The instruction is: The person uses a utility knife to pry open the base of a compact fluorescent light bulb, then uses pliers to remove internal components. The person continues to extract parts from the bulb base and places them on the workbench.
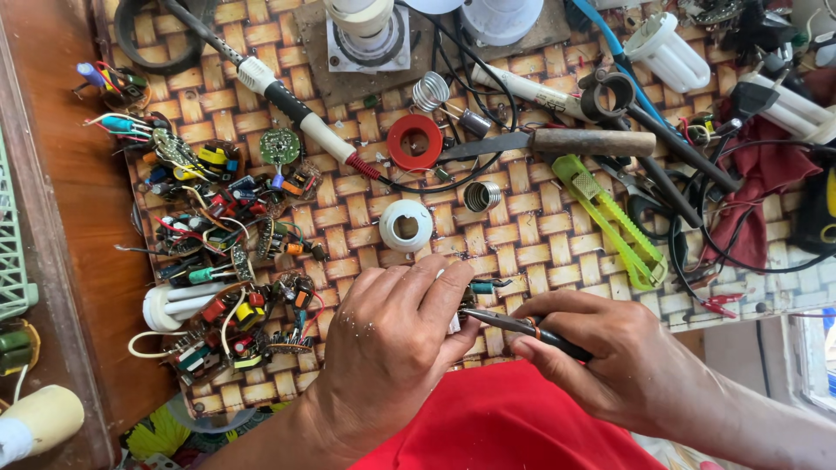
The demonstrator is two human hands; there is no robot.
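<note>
Gripping pliers (522,328), right hand (610,357) meets left hand (392,335) holding small part (482,285)

A cluttered workbench in daylight

A woven-pattern mat (540,244) in tan and brown covers a reddish wooden table (78,226), whose bare wood shows along the left edge. Bright daylight falls at the right edge by a pale window frame (805,365).

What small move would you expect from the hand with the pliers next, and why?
Probably a slight squeeze and pull. The right hand holds the pliers with their tips right at a small part held under the left hand fingers, a teal component sticking out beside them. I cannot see whether the tips already grip anything, so this is a guess.
</note>
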